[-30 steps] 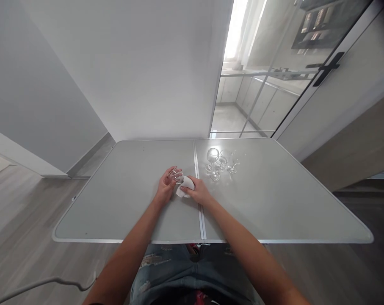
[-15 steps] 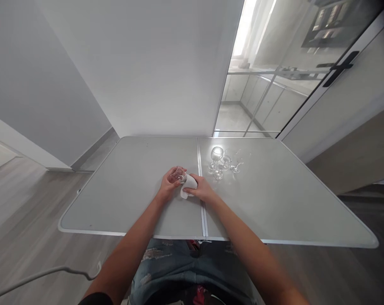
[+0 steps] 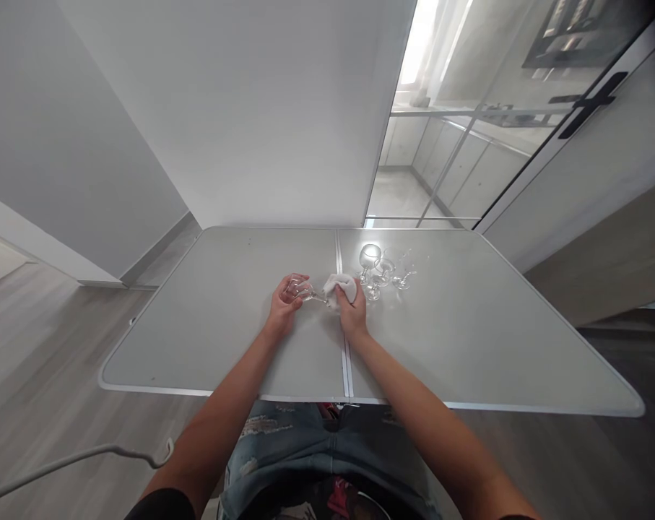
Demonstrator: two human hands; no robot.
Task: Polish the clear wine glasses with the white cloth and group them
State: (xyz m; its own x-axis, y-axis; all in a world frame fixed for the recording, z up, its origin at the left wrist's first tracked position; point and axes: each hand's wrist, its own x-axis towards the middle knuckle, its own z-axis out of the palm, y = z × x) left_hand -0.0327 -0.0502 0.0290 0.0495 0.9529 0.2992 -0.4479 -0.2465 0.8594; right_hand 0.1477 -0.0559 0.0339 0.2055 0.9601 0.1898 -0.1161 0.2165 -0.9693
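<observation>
My left hand (image 3: 284, 307) is closed round the bowl of a clear stemmed glass (image 3: 301, 291) held on its side just above the grey table (image 3: 208, 318). Its stem points right toward my right hand (image 3: 352, 310). That hand is closed on a white cloth (image 3: 343, 287), bunched over the foot end of the glass. Both hands are near the table's middle seam.
Three clear stemmed glasses (image 3: 381, 271) stand in a cluster just right of my right hand, close to the cloth. A white wall rises behind the table, with a glass door at the back right. A grey cable (image 3: 78, 462) lies on the wooden floor at the left.
My right hand with the cloth has slid right along the glass from the bowl to its foot end. The stem now shows between my hands.
</observation>
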